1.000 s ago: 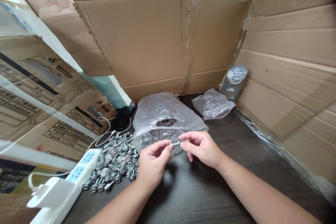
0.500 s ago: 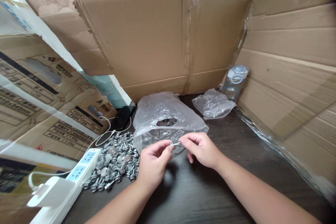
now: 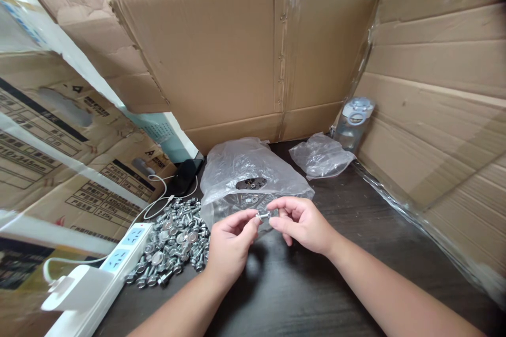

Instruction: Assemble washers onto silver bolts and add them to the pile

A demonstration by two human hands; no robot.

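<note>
A small silver bolt (image 3: 264,216) lies roughly level between my two hands, above the dark table. My left hand (image 3: 231,242) pinches its left end between thumb and forefinger. At the bolt's right end, the thumb and forefinger of my right hand (image 3: 302,224) close around the tip, where a wider piece like a nut shows; its exact shape is too small to make out. Just beyond the fingers is a translucent plastic bag (image 3: 233,160) with small metal parts visible through its handle hole. To the left of my left hand spreads a heap of silver bolts (image 3: 177,242).
A white power strip (image 3: 130,245) with a plugged-in charger (image 3: 77,289) and cable runs along the left. A black phone (image 3: 185,176) lies behind the bolts. A smaller plastic bag (image 3: 322,157) and a clear bottle (image 3: 353,124) stand back right. Cardboard walls (image 3: 221,58) enclose the table.
My right thumb and forefinger have shifted slightly at the bolt's right end, the forefinger now reaching further left over it. My left hand keeps its hold almost unmoved.
</note>
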